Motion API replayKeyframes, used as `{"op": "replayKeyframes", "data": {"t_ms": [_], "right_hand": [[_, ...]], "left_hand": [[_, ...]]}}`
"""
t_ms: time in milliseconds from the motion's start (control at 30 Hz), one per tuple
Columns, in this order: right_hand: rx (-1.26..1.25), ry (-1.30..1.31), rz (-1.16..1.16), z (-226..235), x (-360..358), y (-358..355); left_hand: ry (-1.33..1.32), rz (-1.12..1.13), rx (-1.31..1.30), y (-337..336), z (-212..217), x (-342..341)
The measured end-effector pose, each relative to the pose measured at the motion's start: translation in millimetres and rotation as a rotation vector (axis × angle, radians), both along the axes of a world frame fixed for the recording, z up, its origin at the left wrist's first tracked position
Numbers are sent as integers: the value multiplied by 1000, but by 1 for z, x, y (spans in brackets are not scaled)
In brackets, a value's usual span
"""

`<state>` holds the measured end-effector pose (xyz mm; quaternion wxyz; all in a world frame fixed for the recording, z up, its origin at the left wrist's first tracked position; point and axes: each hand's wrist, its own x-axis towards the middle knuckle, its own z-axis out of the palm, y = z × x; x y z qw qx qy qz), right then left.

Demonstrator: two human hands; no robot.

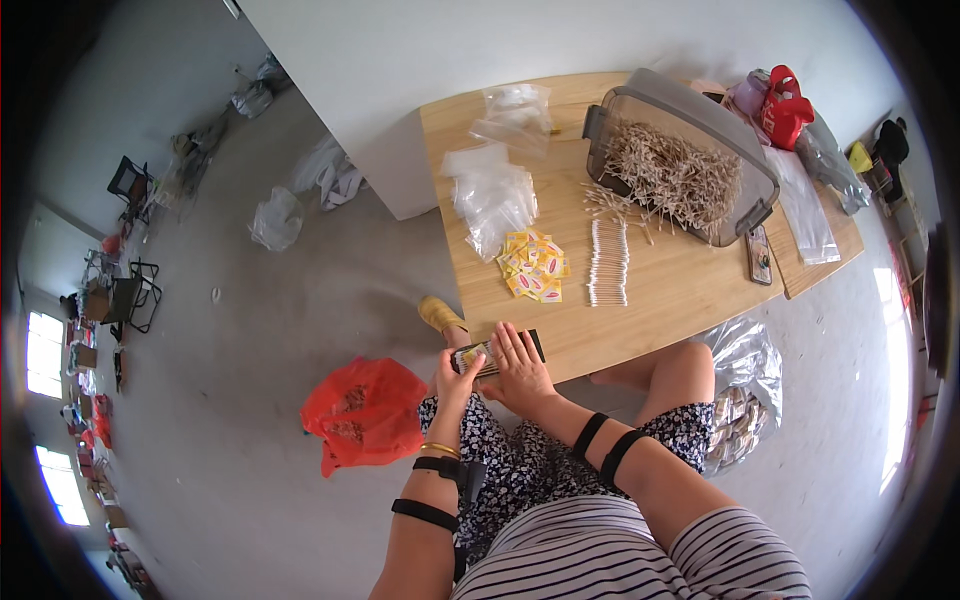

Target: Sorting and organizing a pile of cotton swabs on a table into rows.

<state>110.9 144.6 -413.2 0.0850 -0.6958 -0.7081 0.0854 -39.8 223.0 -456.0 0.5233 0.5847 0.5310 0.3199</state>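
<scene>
A dark, flat, rectangular holder (541, 346) with a yellow patch and a row of pale tips sits between my hands at the table's near edge. My left hand (458, 378) grips its left end, thumb on top. Stretched flat across its upper face is my right hand (520, 372), fingers straight and covering much of it. Just beyond, a neat row of cotton swabs (608, 262) lies on the table beside a pile of yellow-and-white cards (533, 266). Clear plastic bags (492, 200) are stacked behind the cards.
A tipped grey clear bin (690, 95) spills loose cotton swabs (670, 175) onto the wooden table (570, 340). A phone (759, 256) lies near the right edge. On the floor stand a red plastic bag (365, 415) at left and a clear bag of packs (745, 400) at right.
</scene>
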Motion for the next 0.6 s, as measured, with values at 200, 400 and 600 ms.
{"op": "replayKeyframes", "data": {"t_ms": [200,400,600], "right_hand": [[28,112,-6,4,25,-11],[188,290,-154,5,103,-47],[355,203,-468,20,178,-44]], "left_hand": [[-27,301,48,11,-18,-12],[-90,353,-109,10,-11,-24],[-153,317,120,-17,-7,-54]]}}
